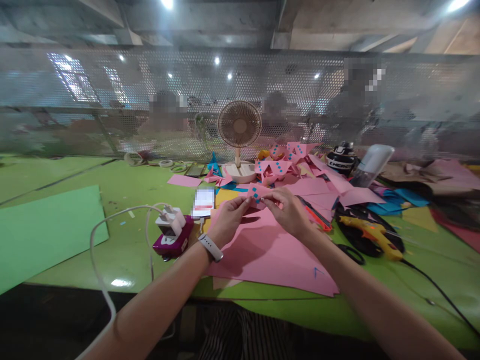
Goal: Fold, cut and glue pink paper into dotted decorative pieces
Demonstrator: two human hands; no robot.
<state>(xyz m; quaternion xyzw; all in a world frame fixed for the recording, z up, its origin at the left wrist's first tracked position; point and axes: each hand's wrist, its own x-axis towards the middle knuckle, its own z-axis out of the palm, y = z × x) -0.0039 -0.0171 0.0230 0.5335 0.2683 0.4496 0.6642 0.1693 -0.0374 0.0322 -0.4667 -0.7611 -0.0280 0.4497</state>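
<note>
Between my two hands is a small pink paper piece point(256, 192) with blue diamond shapes on it. My left hand point(233, 216), with a white band on the wrist, pinches its left side. At its right side my right hand point(288, 209) grips with thumb and fingers. Below them lies a large pink sheet point(270, 255) with a small blue mark near its lower right corner. Similar pink pieces with blue diamonds point(275, 167) are heaped behind my hands. Orange-and-black cutters point(318, 217) lie to the right of my right hand.
A fan point(240, 125) stands at the back. A purple power block point(174, 242) with white chargers and a phone point(203, 202) are on the left, by a green sheet point(48, 230). On the right are a yellow glue gun point(375, 237), a black bottle point(341, 159) and a clear one point(373, 165).
</note>
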